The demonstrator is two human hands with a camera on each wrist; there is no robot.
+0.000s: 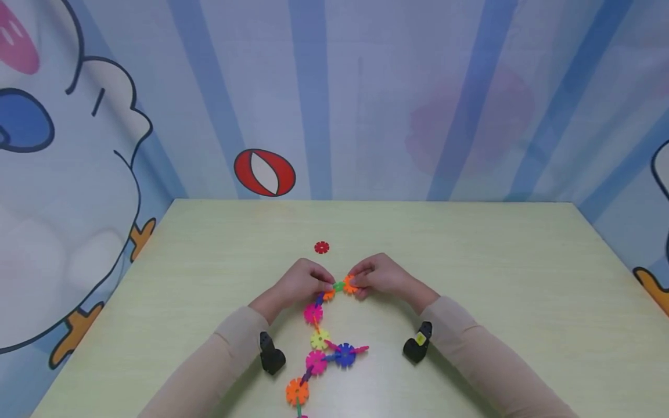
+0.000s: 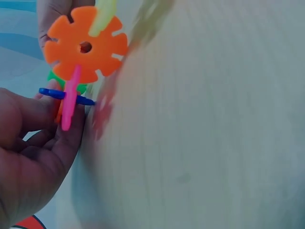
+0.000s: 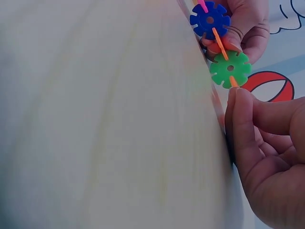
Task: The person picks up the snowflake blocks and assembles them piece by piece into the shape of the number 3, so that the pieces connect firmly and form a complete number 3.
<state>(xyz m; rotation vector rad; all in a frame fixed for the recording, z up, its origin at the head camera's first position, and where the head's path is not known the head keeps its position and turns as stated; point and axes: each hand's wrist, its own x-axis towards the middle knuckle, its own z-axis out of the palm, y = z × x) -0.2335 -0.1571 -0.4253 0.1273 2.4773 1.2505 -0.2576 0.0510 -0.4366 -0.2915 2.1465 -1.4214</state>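
A chain of notched flower-shaped plastic discs runs up the table toward both hands. With thumb and fingertips my left hand pinches an orange disc near the chain's far end. My right hand pinches the orange end disc. Between the two sits a green disc, joined to orange pieces on both sides. A blue disc follows by the left hand, then a pink disc seen nearly edge-on. Another orange disc appears large in the left wrist view, slotted to a yellow piece.
A loose red disc lies beyond the hands. Nearer, the chain continues through a yellow disc, a pink disc with a blue side disc, and an orange disc. The pale table meets a cartoon-print backdrop.
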